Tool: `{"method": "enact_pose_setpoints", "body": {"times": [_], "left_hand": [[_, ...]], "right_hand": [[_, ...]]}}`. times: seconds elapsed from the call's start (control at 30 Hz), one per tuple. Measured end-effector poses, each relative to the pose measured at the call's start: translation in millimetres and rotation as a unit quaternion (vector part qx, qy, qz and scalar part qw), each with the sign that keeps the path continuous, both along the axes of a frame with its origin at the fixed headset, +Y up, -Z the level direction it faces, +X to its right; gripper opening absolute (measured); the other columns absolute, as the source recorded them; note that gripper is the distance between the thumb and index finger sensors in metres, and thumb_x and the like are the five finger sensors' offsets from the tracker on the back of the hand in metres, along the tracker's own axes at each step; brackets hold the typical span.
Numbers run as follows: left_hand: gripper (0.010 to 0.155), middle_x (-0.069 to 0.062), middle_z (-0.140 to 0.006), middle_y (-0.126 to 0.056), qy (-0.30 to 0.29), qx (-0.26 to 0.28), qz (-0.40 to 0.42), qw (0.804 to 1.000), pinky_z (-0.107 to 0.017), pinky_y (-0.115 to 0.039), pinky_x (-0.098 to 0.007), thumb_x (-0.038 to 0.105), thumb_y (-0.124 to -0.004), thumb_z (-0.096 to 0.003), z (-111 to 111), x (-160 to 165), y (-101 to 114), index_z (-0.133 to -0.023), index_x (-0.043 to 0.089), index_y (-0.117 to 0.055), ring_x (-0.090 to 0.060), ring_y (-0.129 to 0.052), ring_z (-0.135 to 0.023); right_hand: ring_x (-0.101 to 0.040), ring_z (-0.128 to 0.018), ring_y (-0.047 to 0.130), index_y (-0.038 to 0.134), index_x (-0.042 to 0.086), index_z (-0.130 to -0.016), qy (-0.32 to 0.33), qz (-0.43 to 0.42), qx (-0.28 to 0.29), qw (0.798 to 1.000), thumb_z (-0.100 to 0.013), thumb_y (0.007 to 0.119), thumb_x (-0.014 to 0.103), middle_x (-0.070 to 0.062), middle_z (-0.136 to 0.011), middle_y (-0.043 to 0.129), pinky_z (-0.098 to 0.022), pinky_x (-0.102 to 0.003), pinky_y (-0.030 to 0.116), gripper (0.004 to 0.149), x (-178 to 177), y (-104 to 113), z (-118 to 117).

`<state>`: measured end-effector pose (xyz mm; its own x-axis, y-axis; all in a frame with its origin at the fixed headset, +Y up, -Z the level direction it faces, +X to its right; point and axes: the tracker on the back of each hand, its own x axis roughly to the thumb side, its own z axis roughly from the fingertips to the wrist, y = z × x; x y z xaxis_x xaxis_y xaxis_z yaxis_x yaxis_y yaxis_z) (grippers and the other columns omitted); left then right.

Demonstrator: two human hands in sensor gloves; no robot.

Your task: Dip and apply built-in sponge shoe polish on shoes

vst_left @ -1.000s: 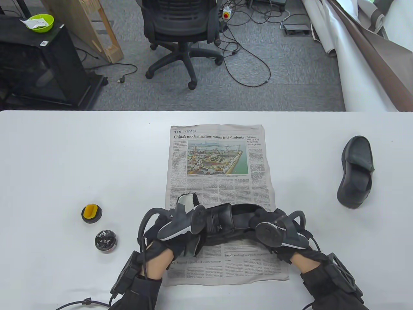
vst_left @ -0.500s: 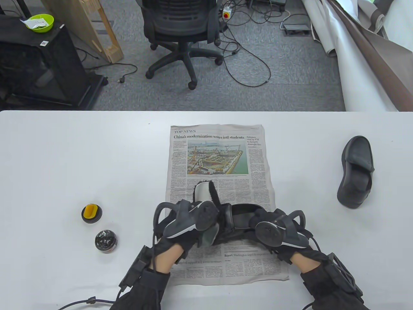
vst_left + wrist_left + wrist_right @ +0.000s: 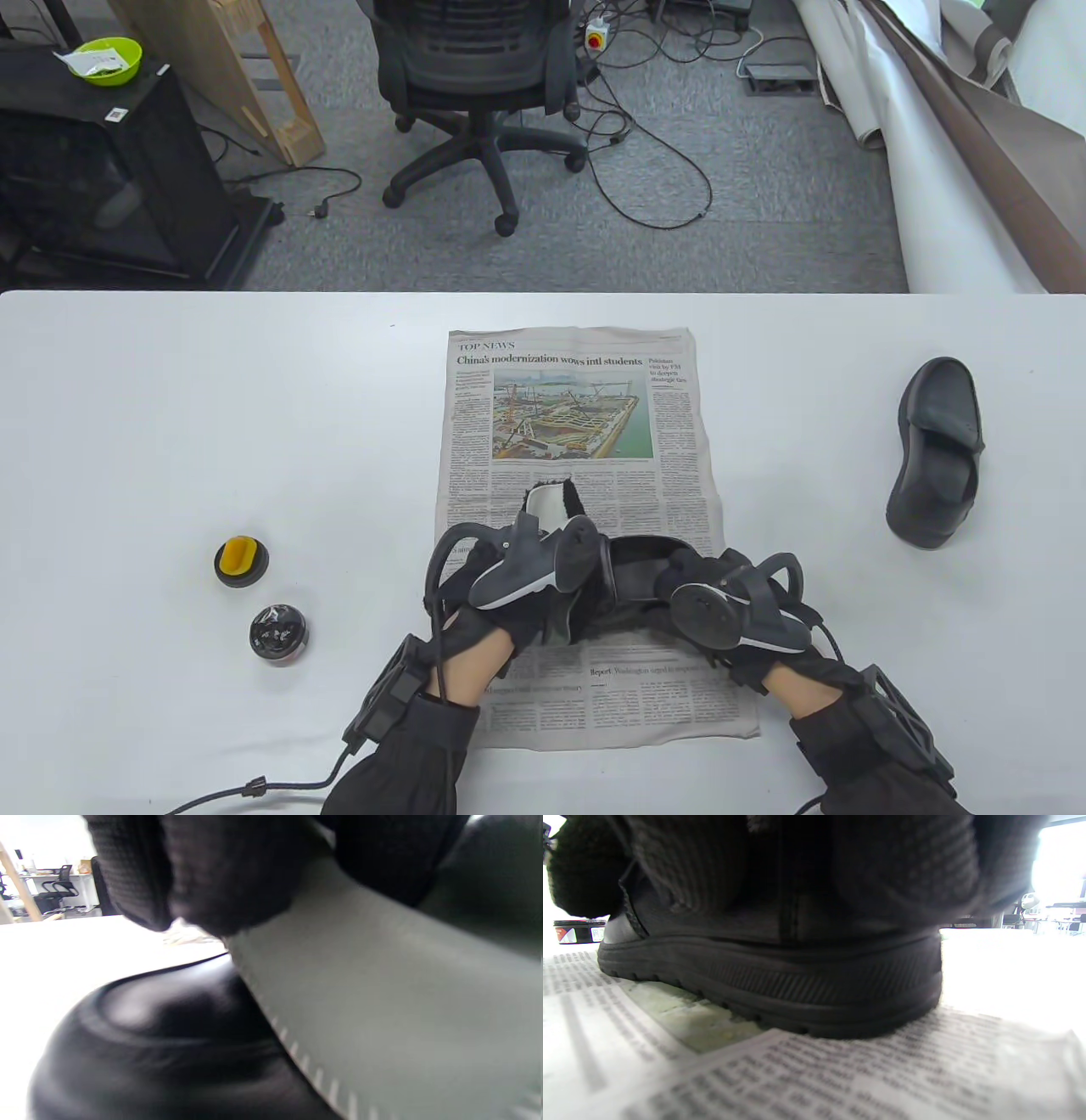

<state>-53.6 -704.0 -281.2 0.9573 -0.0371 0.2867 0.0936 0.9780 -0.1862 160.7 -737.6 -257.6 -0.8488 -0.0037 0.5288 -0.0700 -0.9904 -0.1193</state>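
- Brushing looks like the step in hand: the left hand [image 3: 509, 607] grips a shoe brush [image 3: 551, 503] with a pale back and dark bristles, its head showing at 12 o'clock of the hand, over the toe of the black shoe [image 3: 632, 564].
- That shoe lies on the newspaper [image 3: 577, 407] near the surface's [image 3: 170, 424] 6 o'clock edge; the right hand [image 3: 730, 611] clamps its heel, fingers [image 3: 806, 870] draped over the back.
- Handling, as I judge it: the leather upper gives under pressure and is slick once polished, while the ribbed rubber sole [image 3: 797, 984] is stiff, so heel and sole edge are the sound places to hold.
- Compared with a second ago, the left hand has slid rightward along the shoe and the brush head has turned and moved toward 1 o'clock; the right hand has not shifted.
- The polish tin [image 3: 278, 632] and its yellow sponge lid [image 3: 241, 562] sit apart at 9 o'clock, untouched; the second shoe [image 3: 937, 450] rests at 3 o'clock.
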Motion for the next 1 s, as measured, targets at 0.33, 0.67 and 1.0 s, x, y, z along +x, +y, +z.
{"method": "enact_pose_setpoints", "body": {"times": [0.33, 0.67, 1.0], "left_hand": [[0.045, 0.005, -0.059, -0.1, 0.064, -0.091, -0.03, 0.993, -0.057, -0.086, -0.043, 0.047, -0.089, -0.0423, -15, -60, -4, -0.083, 0.03, -0.08, -0.004, -0.1, -0.021], [0.044, 0.005, -0.058, -0.101, 0.018, -0.066, 0.077, 0.995, -0.057, -0.086, -0.042, 0.046, -0.09, -0.0418, -15, -50, 14, -0.082, 0.031, -0.082, -0.004, -0.1, -0.02], [0.054, 0.006, -0.061, -0.099, -0.031, 0.008, 0.092, 0.995, -0.057, -0.086, -0.042, 0.047, -0.086, -0.0421, -18, 20, 8, -0.094, 0.036, -0.072, -0.004, -0.1, -0.022]], "right_hand": [[-0.01, -0.022, 0.096, 0.089, 0.028, -0.06, 0.001, 0.001, -0.001, 1.0, -0.031, 0.081, 0.058, -0.001, -0.067, 0.086, -0.044, -0.038, 0.087, 0.043, 0, 0, 0], [-0.01, -0.022, 0.096, 0.089, 0.028, -0.06, 0.003, 0.0, -0.002, 1.0, -0.031, 0.081, 0.058, -0.001, -0.067, 0.086, -0.044, -0.038, 0.087, 0.043, 0, 0, 0], [-0.01, -0.022, 0.096, 0.089, 0.028, -0.06, 0.005, -0.002, 0.0, 1.0, -0.031, 0.081, 0.058, -0.001, -0.067, 0.086, -0.044, -0.038, 0.087, 0.043, 1, 0, 0]]}}
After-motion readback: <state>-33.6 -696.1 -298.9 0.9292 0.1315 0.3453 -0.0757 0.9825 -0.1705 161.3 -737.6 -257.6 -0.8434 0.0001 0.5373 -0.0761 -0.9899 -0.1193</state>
